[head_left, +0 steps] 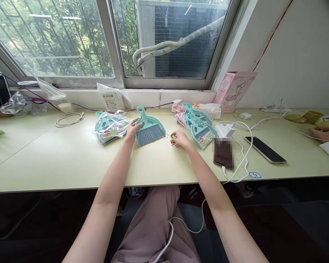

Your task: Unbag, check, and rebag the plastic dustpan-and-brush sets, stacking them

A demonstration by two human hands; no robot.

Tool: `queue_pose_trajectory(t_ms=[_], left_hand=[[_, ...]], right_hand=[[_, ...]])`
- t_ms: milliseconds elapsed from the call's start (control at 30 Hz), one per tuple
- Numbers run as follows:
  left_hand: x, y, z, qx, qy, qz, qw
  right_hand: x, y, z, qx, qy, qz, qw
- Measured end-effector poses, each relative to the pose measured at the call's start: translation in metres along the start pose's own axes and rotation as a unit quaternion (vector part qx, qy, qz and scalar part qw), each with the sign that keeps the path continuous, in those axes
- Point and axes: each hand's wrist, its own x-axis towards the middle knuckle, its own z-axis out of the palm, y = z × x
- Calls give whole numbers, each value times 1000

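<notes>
On the bench (71,157), the left hand (132,130) pinches a teal brush set (149,135) showing no label, unlike one in the right pile (199,122), while the right hand (181,138) curls over printed pieces (174,144), grip unclear.

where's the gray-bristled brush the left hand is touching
In the head view, the brush is just left of centre, between the left hand at its side and the right hand.

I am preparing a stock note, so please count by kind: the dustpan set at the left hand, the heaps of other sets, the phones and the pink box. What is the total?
Dustpan set at the left hand: 1
Heaps of other sets: 2 (sets overlap, so not counted singly)
Phones: 2
Pink box: 1
Total: 6
</notes>
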Motion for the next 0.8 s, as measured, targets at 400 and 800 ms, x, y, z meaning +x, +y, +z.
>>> queue_pose_trajectory(t_ms=[400,800], left_hand=[[1,-4,3,30,12,27,999],[2,-6,2,49,43,53,996]], right_hand=[[0,-5,-14,11,-19,58,998],[-6,-7,-14,187,-55,61,979]])
